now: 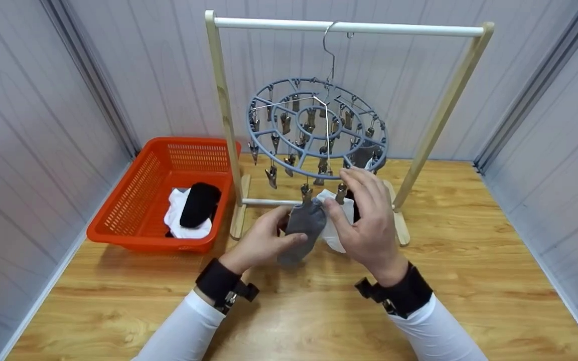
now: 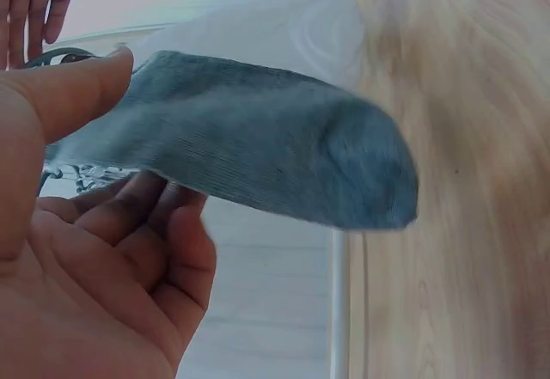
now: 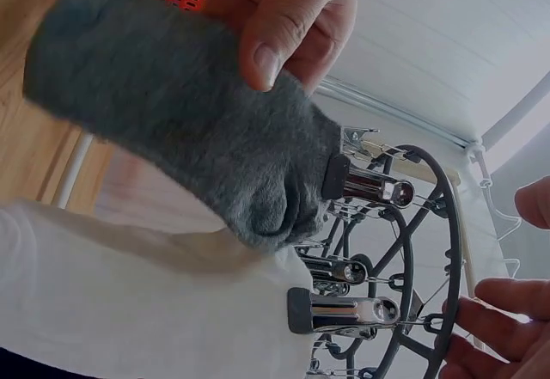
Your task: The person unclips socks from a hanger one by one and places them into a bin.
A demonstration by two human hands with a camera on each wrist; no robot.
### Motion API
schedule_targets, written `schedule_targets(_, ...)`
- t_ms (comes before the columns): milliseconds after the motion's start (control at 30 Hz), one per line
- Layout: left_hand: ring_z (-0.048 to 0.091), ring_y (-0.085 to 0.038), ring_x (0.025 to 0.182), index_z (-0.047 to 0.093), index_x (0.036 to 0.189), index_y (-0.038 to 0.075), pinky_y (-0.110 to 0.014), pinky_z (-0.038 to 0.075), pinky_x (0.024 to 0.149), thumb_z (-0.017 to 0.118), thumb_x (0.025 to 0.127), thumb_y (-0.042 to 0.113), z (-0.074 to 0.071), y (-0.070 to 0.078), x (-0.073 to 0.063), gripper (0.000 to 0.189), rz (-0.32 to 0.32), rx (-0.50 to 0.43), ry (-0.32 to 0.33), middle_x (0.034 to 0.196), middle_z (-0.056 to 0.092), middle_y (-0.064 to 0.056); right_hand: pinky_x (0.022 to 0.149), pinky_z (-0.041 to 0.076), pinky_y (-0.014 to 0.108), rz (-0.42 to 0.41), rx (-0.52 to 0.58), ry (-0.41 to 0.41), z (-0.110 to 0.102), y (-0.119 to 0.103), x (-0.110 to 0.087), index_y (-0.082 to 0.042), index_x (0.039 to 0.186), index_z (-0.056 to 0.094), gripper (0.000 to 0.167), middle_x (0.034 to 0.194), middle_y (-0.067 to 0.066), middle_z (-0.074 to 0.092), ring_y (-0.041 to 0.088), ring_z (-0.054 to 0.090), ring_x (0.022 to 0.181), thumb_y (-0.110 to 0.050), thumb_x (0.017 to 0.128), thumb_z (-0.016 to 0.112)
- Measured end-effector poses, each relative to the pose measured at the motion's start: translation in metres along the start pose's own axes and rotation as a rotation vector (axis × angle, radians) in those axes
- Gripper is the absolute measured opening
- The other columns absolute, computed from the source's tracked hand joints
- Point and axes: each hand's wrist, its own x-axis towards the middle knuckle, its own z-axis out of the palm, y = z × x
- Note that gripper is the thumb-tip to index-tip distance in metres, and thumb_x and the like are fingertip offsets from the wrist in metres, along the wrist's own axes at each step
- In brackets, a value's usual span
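Note:
A grey sock [image 1: 305, 225] hangs from a metal clip [image 3: 369, 186] on the round clip hanger [image 3: 455, 224]. My left hand [image 1: 264, 235] pinches the sock below the clip, thumb in front and fingers behind, as the left wrist view also shows. Beside it a white sock [image 1: 332, 229] hangs from another clip and overlaps the grey one. My right hand [image 1: 369, 215] is raised at the hanger's front rim, its fingers loosely bent and thumb apart, with nothing held. In the right wrist view its fingertips [image 3: 503, 310] are right at the ring.
At left stands an orange basket [image 1: 178, 244] with a black sock [image 1: 199, 204] and white cloth [image 1: 173, 205] inside. The wooden stand's posts [image 1: 428, 120] flank the hanger. Another grey piece [image 1: 364, 155] hangs at the ring's right, and several bare clips dangle around it.

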Motion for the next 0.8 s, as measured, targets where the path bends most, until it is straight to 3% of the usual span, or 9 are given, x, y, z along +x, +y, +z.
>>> schedule_targets(333, 0.076, -0.021, 0.098, 0.076, 0.123, 0.003, -0.043, 0.064, 0.085, 0.085, 0.100, 0.014, 0.001, 0.005, -0.002, 0.028, 0.033, -0.035, -0.022, 0.114, 0.080, -0.009, 0.125, 0.037, 0.052, -0.033, 0.054, 0.068, -0.001, -0.001, 0.002, 0.002, 0.141, 0.071, 0.043, 0.147, 0.019, 0.066, 0.040, 0.055, 0.143, -0.013, 0.101, 0.077)
schedule_targets(533, 0.075, -0.018, 0.093, 0.078, 0.120, 0.004, -0.040, 0.064, 0.083, 0.085, 0.100, 0.016, 0.002, 0.009, -0.004, 0.025, 0.040, -0.050, -0.044, 0.110, 0.081, -0.007, 0.107, 0.046, 0.046, -0.081, 0.044, 0.130, -0.001, -0.002, 0.004, 0.000, 0.130, 0.077, 0.033, 0.124, 0.016, 0.072, 0.036, 0.064, 0.116, -0.016, 0.101, 0.076)
schedule_targets(667, 0.075, -0.016, 0.093, 0.078, 0.123, 0.004, -0.039, 0.063, 0.083, 0.085, 0.100, 0.018, 0.003, 0.012, -0.004, 0.027, 0.042, -0.061, -0.046, 0.109, 0.081, -0.005, 0.098, 0.050, 0.043, -0.095, 0.018, 0.086, 0.001, -0.001, 0.003, 0.000, 0.126, 0.077, 0.032, 0.118, 0.014, 0.074, 0.032, 0.066, 0.106, -0.021, 0.103, 0.075)
schedule_targets(800, 0.074, -0.016, 0.092, 0.079, 0.123, 0.005, -0.038, 0.062, 0.082, 0.085, 0.100, 0.020, 0.004, 0.016, -0.006, 0.028, 0.046, -0.069, -0.056, 0.109, 0.081, -0.005, 0.094, 0.054, 0.040, -0.030, 0.033, 0.013, 0.002, 0.000, 0.000, 0.001, 0.131, 0.075, 0.035, 0.124, 0.013, 0.074, 0.028, 0.068, 0.109, -0.022, 0.105, 0.075)
